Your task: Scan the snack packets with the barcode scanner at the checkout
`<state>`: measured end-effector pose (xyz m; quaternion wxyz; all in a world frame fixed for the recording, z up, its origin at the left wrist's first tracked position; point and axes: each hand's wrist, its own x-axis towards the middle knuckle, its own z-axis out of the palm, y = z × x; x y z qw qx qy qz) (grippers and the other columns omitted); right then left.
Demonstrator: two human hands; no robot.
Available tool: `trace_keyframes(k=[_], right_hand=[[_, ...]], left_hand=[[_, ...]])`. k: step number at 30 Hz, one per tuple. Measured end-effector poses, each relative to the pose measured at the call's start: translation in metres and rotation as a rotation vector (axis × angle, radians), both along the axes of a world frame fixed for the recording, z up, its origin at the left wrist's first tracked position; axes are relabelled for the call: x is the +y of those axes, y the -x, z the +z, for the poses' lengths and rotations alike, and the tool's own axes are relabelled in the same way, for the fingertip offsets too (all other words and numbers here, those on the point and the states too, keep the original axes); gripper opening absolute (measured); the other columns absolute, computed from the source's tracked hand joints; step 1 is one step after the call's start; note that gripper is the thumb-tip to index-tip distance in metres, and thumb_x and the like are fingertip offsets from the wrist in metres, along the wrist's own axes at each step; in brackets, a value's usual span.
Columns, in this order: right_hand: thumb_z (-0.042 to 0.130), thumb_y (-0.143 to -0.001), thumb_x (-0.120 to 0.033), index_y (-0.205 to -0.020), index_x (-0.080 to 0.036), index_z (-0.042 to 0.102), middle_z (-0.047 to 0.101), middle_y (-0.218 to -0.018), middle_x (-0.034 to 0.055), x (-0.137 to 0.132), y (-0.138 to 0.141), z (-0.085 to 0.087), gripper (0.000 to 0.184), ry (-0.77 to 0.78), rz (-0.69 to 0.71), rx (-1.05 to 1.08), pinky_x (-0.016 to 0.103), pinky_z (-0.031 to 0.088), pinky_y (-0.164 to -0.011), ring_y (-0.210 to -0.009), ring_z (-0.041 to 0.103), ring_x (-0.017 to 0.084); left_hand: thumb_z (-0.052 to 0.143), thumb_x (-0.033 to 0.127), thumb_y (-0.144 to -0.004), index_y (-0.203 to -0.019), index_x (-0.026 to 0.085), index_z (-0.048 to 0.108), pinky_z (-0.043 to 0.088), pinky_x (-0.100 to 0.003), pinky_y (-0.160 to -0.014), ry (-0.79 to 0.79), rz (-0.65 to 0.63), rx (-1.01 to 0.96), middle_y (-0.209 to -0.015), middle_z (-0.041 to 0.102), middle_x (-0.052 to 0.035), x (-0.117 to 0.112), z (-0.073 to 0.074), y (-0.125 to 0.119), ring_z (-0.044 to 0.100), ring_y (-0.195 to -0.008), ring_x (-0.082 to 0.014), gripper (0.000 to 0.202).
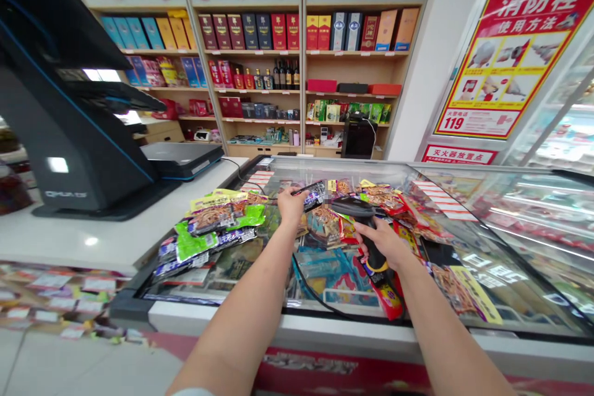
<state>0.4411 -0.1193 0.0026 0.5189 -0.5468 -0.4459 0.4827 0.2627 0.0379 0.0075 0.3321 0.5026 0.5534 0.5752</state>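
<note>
My left hand (292,204) grips a dark snack packet (315,195) by its left end, above the freezer's glass top. In my right hand (381,240) is a black barcode scanner (355,207), its head turned left toward that packet. The scanner's black cable (309,291) loops over the glass below my hands. Green and purple snack packets (199,244) lie piled left of my left arm. More packets, red and yellow ones (385,198) among them, spread behind and right of the scanner. A red packet (387,300) lies under my right wrist.
A checkout terminal (88,154) and a flat scale (180,158) stand on the white counter (111,235) at left. Boxes and bottles fill the shelves (301,55) behind. The freezer's front rim (334,331) runs close before me. A red poster (515,62) hangs at right.
</note>
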Motion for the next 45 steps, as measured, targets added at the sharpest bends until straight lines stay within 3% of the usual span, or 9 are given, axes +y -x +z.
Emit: trace_keyframes(k=[8, 17, 22, 29, 32, 35, 38, 42, 45], right_hand=[[0.078, -0.066, -0.055, -0.068, -0.019, 0.052, 0.054, -0.049, -0.0035, 0.009, 0.027, 0.018, 0.044, -0.066, 0.088, 0.015, 0.022, 0.039, -0.038, -0.039, 0.046, 0.009], [0.081, -0.06, -0.053, -0.077, -0.02, 0.053, 0.055, -0.054, -0.0051, 0.024, 0.074, 0.026, 0.047, -0.093, 0.157, 0.103, 0.021, 0.039, -0.037, -0.04, 0.048, 0.009], [0.081, -0.061, -0.05, -0.081, -0.021, 0.052, 0.056, -0.054, -0.007, 0.03, 0.109, 0.027, 0.045, -0.114, 0.241, 0.133, 0.021, 0.04, -0.038, -0.04, 0.048, 0.008], [0.08, -0.06, -0.051, -0.084, -0.021, 0.052, 0.055, -0.052, -0.0081, 0.031, 0.148, 0.025, 0.048, -0.092, 0.304, 0.135, 0.02, 0.038, -0.037, -0.037, 0.047, 0.008], [0.08, -0.06, -0.051, -0.082, -0.021, 0.051, 0.056, -0.052, -0.0084, 0.031, 0.155, 0.023, 0.047, -0.084, 0.299, 0.13, 0.019, 0.039, -0.037, -0.038, 0.048, 0.008], [0.08, -0.059, -0.051, -0.083, -0.021, 0.051, 0.055, -0.052, -0.0088, 0.032, 0.158, 0.022, 0.048, -0.089, 0.292, 0.13, 0.019, 0.038, -0.036, -0.037, 0.047, 0.007], [0.08, -0.059, -0.05, -0.084, -0.021, 0.052, 0.055, -0.051, -0.0088, 0.032, 0.157, 0.022, 0.048, -0.096, 0.287, 0.127, 0.019, 0.037, -0.036, -0.037, 0.046, 0.007], [0.079, -0.06, -0.052, -0.082, -0.021, 0.051, 0.055, -0.05, -0.0082, 0.031, 0.149, 0.025, 0.047, -0.128, 0.284, 0.136, 0.02, 0.038, -0.036, -0.037, 0.047, 0.008], [0.079, -0.062, -0.051, -0.078, -0.021, 0.05, 0.054, -0.051, -0.0078, 0.028, 0.136, 0.03, 0.045, -0.181, 0.237, 0.118, 0.02, 0.039, -0.037, -0.037, 0.047, 0.008]], left_hand=[[0.079, 0.022, -0.058, -0.069, 0.016, 0.069, 0.047, -0.027, -0.067, 0.0, 0.056, -0.015, -0.062, 0.065, -0.0003, 0.005, -0.001, 0.03, 0.061, -0.065, -0.0175, 0.016], [0.079, 0.024, -0.057, -0.068, 0.02, 0.069, 0.049, -0.032, -0.077, -0.026, 0.203, 0.089, -0.067, 0.07, -0.0025, -0.005, 0.02, 0.125, 0.065, -0.073, -0.0223, 0.015], [0.078, 0.023, -0.057, -0.066, 0.022, 0.069, 0.048, -0.031, -0.077, -0.023, 0.263, 0.161, -0.07, 0.07, -0.0018, -0.017, 0.017, 0.171, 0.066, -0.076, -0.0227, 0.013], [0.082, 0.018, -0.047, -0.06, 0.022, 0.067, 0.047, -0.031, -0.072, 0.089, 0.09, 0.288, -0.06, 0.066, -0.0013, -0.04, 0.006, 0.225, 0.065, -0.072, -0.0248, 0.02], [0.083, 0.019, -0.049, -0.062, 0.023, 0.068, 0.046, -0.036, -0.083, 0.129, 0.143, 0.428, -0.067, 0.069, -0.003, -0.055, 0.007, 0.232, 0.067, -0.087, -0.0296, 0.02], [0.078, 0.021, -0.06, -0.081, 0.025, 0.071, 0.042, -0.045, -0.096, 0.128, 0.188, 0.699, -0.098, 0.074, -0.0059, -0.066, 0.009, 0.231, 0.063, -0.108, -0.0324, 0.022], [0.07, 0.025, -0.073, -0.105, 0.026, 0.07, 0.042, -0.048, -0.097, 0.129, 0.183, 0.928, -0.125, 0.066, -0.0103, -0.071, 0.01, 0.227, 0.057, -0.12, -0.033, 0.032], [0.062, 0.036, -0.083, -0.109, 0.023, 0.069, 0.044, -0.05, -0.093, 0.062, 0.218, 0.968, -0.128, 0.062, -0.0136, -0.068, 0.009, 0.214, 0.056, -0.12, -0.0347, 0.03], [0.056, 0.037, -0.086, -0.105, 0.021, 0.07, 0.042, -0.05, -0.095, -0.062, 0.264, 0.938, -0.126, 0.063, -0.0138, -0.064, 0.007, 0.188, 0.056, -0.119, -0.0342, 0.028]])
